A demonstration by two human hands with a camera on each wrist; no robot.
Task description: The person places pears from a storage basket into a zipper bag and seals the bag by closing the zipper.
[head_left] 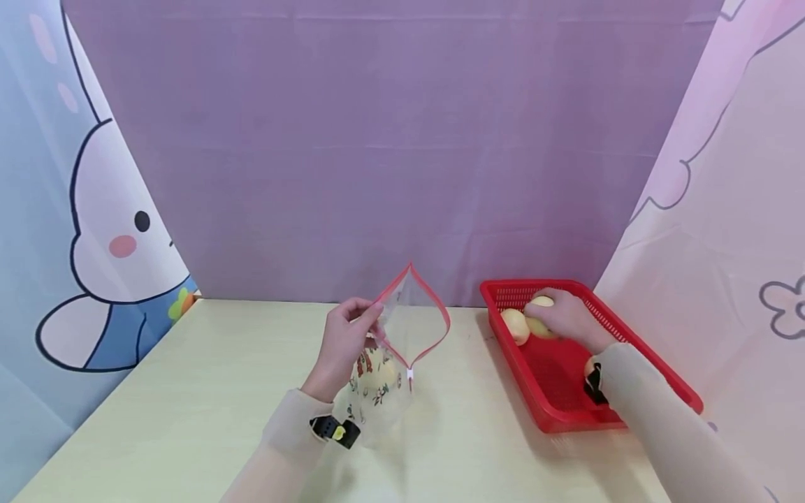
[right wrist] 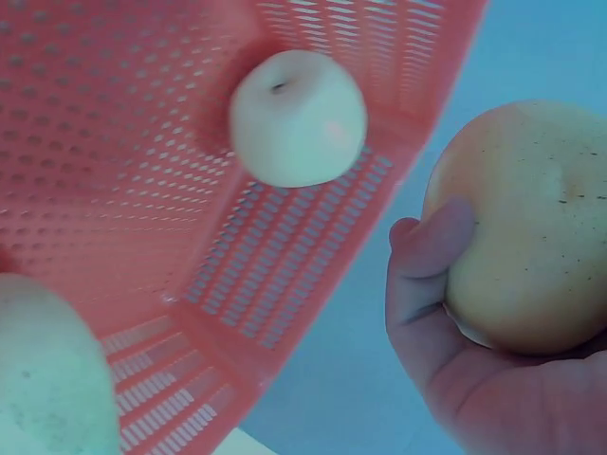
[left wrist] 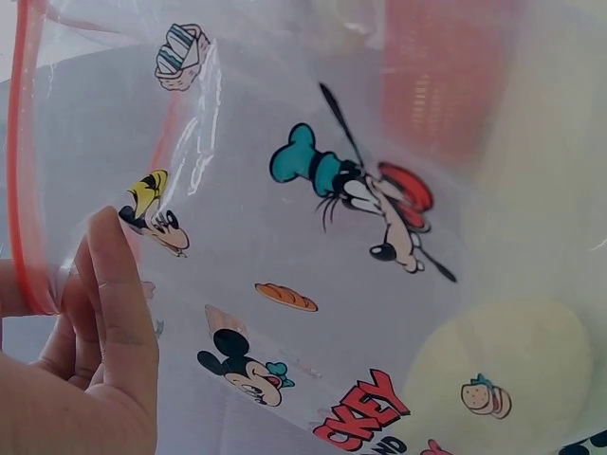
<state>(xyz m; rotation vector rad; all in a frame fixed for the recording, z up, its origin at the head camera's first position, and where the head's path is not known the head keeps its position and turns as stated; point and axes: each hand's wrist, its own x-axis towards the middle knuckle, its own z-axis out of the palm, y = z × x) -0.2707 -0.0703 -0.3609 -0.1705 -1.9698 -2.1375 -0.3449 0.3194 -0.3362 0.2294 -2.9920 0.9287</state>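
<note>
My left hand [head_left: 349, 342] pinches the red zip rim of a clear zip bag [head_left: 418, 321], whose mouth gapes wide. Cartoon figures are printed on the bag [left wrist: 313, 332], and a pale round fruit [left wrist: 512, 370] shows through its lower part. Over the far part of the red basket [head_left: 541, 412], my right hand [head_left: 569, 318] grips a yellow fruit [right wrist: 531, 227] with dark specks; its exact kind is unclear. Beside that hand lie a pale round fruit [head_left: 516, 326] and another yellow fruit [head_left: 541, 328].
An orange-toned fruit [head_left: 589, 367] in the basket is partly hidden by the right wrist strap. Perforated basket walls [right wrist: 285, 313] rise around the fruit. A purple curtain [head_left: 402, 154] stands behind the pale table [head_left: 207, 391], with printed cloths on both sides.
</note>
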